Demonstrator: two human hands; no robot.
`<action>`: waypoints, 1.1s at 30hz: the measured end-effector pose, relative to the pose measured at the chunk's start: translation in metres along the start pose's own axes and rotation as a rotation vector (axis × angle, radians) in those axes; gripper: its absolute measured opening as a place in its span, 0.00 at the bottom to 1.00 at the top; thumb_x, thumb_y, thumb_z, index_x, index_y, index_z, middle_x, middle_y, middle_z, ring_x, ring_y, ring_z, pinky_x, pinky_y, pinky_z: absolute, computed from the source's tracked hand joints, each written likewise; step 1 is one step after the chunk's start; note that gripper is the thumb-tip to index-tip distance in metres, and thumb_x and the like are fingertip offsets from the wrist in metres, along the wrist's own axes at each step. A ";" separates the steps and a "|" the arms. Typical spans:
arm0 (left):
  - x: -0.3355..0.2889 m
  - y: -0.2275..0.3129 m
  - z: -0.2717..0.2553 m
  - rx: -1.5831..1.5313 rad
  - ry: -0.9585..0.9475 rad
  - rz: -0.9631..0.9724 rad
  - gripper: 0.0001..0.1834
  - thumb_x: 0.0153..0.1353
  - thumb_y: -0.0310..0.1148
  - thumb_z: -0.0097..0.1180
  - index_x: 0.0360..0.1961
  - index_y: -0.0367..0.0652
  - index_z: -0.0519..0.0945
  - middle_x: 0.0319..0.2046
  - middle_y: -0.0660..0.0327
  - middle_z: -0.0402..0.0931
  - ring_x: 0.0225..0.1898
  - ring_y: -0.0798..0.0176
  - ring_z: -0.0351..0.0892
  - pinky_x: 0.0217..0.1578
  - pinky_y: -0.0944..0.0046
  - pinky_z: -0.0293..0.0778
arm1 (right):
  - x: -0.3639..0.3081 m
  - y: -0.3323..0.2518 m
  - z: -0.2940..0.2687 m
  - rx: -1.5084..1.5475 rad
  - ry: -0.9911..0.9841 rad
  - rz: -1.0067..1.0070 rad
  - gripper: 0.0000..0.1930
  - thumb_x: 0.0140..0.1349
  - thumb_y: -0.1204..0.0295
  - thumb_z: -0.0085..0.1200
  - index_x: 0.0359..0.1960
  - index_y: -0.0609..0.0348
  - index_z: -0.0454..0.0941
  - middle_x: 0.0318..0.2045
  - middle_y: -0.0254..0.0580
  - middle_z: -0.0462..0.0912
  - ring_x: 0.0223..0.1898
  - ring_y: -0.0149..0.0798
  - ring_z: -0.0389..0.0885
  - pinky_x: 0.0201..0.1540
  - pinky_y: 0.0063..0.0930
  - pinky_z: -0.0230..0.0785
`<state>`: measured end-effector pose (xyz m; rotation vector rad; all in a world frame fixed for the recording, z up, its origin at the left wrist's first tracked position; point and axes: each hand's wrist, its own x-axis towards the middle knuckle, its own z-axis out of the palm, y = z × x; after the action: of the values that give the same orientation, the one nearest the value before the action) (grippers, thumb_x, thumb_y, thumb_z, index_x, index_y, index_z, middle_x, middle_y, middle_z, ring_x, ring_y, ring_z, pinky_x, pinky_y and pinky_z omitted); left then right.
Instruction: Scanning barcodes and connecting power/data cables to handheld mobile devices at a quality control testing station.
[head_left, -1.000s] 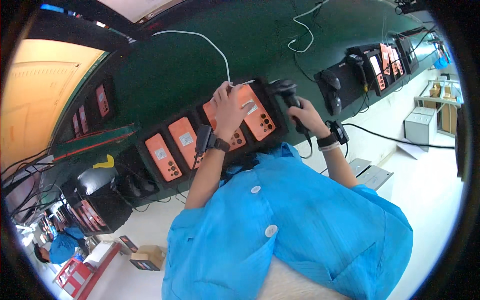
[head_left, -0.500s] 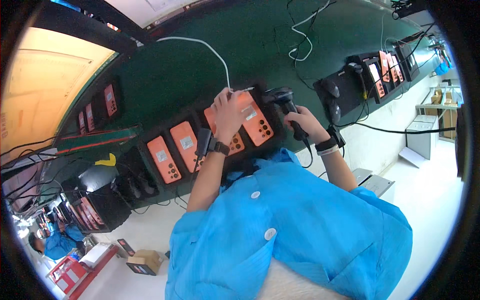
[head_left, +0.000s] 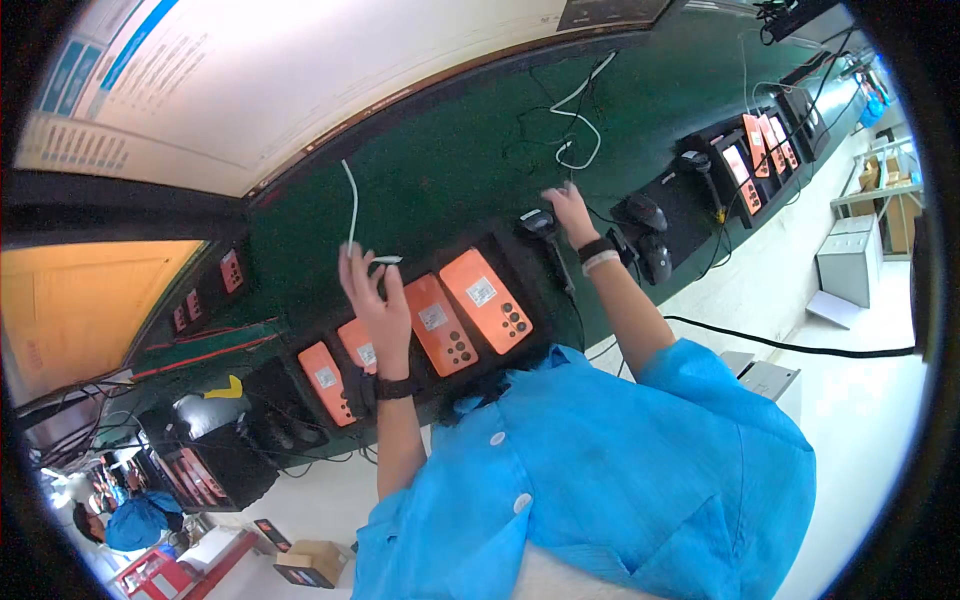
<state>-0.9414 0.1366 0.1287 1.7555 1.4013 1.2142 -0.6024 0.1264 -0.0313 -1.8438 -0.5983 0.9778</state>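
Note:
A row of orange phones with white labels lies face down on the dark bench: one at the left end [head_left: 322, 368], one partly hidden by my left hand, one mid-row [head_left: 436, 330], and one at the right [head_left: 487, 300]. My left hand [head_left: 378, 318] is over the row's left part, a thin white cable [head_left: 352, 205] between its fingers, the plug end sticking out to the right. A black handheld scanner [head_left: 543, 232] lies right of the phones. Just beyond it, my right hand [head_left: 572, 216] is raised with thumb and fingers apart, holding nothing I can see.
Black mouse-shaped devices [head_left: 655, 255] sit right of my right hand, near another scanner [head_left: 697, 165] and a rack [head_left: 757, 190] of orange phones. A loose white cable [head_left: 597, 140] lies on the far bench. More racked phones [head_left: 195, 478] stand at the lower left.
My right hand has let go of the scanner, which now lies on the bench, and moved up and away. My left hand has shifted left with the white cable. The view has turned too.

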 end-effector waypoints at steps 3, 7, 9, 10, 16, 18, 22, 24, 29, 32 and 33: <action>-0.025 -0.009 -0.009 0.227 0.040 -0.070 0.19 0.64 0.27 0.52 0.54 0.33 0.69 0.54 0.48 0.62 0.49 0.52 0.72 0.50 0.55 0.71 | 0.019 -0.025 0.014 0.597 0.086 0.272 0.48 0.58 0.64 0.61 0.71 0.56 0.38 0.39 0.46 0.73 0.35 0.41 0.76 0.36 0.35 0.72; -0.067 0.016 0.014 0.237 -0.304 -0.397 0.22 0.59 0.40 0.60 0.43 0.32 0.70 0.38 0.48 0.71 0.43 0.49 0.73 0.44 0.55 0.70 | 0.045 -0.036 0.025 1.071 0.167 0.264 0.33 0.63 0.70 0.56 0.65 0.49 0.49 0.33 0.42 0.70 0.26 0.36 0.71 0.29 0.31 0.71; -0.073 0.026 0.033 0.158 -0.405 -0.579 0.24 0.57 0.43 0.62 0.42 0.32 0.70 0.37 0.48 0.71 0.43 0.48 0.73 0.45 0.54 0.69 | 0.069 -0.011 0.016 1.139 0.146 0.158 0.18 0.67 0.71 0.51 0.55 0.54 0.62 0.29 0.40 0.72 0.28 0.38 0.75 0.31 0.31 0.73; -0.075 0.018 0.041 0.278 -0.366 -0.415 0.25 0.56 0.44 0.63 0.42 0.32 0.70 0.36 0.48 0.71 0.43 0.47 0.73 0.44 0.53 0.69 | 0.073 -0.009 0.015 1.149 0.213 0.144 0.12 0.67 0.70 0.50 0.50 0.56 0.67 0.27 0.38 0.73 0.30 0.38 0.76 0.31 0.31 0.72; -0.073 0.003 0.047 0.342 -0.366 -0.340 0.26 0.54 0.40 0.66 0.45 0.33 0.68 0.41 0.47 0.69 0.43 0.46 0.71 0.44 0.51 0.68 | -0.012 -0.034 0.004 0.937 -0.093 0.095 0.10 0.70 0.65 0.47 0.40 0.58 0.74 0.30 0.38 0.78 0.34 0.34 0.78 0.39 0.26 0.73; -0.073 0.008 0.050 0.352 -0.351 -0.257 0.29 0.55 0.38 0.64 0.51 0.33 0.66 0.49 0.42 0.67 0.51 0.41 0.69 0.49 0.50 0.69 | -0.065 -0.060 -0.002 0.820 -0.298 0.153 0.11 0.71 0.66 0.45 0.44 0.61 0.73 0.39 0.42 0.79 0.38 0.34 0.79 0.47 0.28 0.73; -0.049 0.018 0.053 0.516 -0.381 0.009 0.36 0.50 0.37 0.68 0.56 0.33 0.65 0.55 0.45 0.62 0.57 0.40 0.63 0.55 0.49 0.65 | -0.123 -0.082 -0.007 0.674 -0.532 -0.007 0.12 0.68 0.73 0.49 0.52 0.59 0.72 0.52 0.49 0.78 0.46 0.34 0.80 0.49 0.27 0.73; -0.047 0.017 0.053 0.565 -0.409 0.034 0.36 0.50 0.38 0.68 0.56 0.33 0.65 0.54 0.45 0.63 0.56 0.41 0.64 0.54 0.49 0.65 | -0.129 -0.084 -0.002 0.468 -0.567 -0.094 0.12 0.67 0.74 0.50 0.51 0.61 0.74 0.50 0.48 0.79 0.47 0.34 0.80 0.49 0.26 0.73; -0.040 0.017 0.056 0.697 -0.467 0.024 0.37 0.49 0.41 0.68 0.55 0.33 0.66 0.50 0.46 0.65 0.53 0.43 0.66 0.52 0.51 0.66 | -0.137 -0.097 0.017 -0.157 -0.430 -0.435 0.11 0.67 0.72 0.50 0.47 0.63 0.79 0.45 0.44 0.82 0.45 0.29 0.79 0.46 0.23 0.71; -0.050 0.015 0.061 0.582 -0.650 -0.017 0.36 0.50 0.47 0.66 0.54 0.34 0.69 0.48 0.48 0.66 0.52 0.45 0.65 0.52 0.49 0.63 | -0.136 -0.109 0.019 -0.181 -0.421 -0.490 0.12 0.68 0.71 0.49 0.49 0.63 0.77 0.40 0.44 0.82 0.42 0.28 0.79 0.44 0.23 0.71; -0.052 0.014 0.063 0.583 -0.651 -0.018 0.36 0.50 0.47 0.66 0.54 0.34 0.69 0.48 0.48 0.66 0.52 0.45 0.65 0.52 0.49 0.63 | -0.135 -0.113 0.018 -0.181 -0.438 -0.440 0.12 0.68 0.72 0.49 0.50 0.64 0.76 0.38 0.44 0.82 0.41 0.29 0.79 0.43 0.23 0.71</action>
<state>-0.8802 0.0891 0.0989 2.2283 1.4145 0.1477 -0.6928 0.0864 0.1151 -1.5500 -1.3333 1.0507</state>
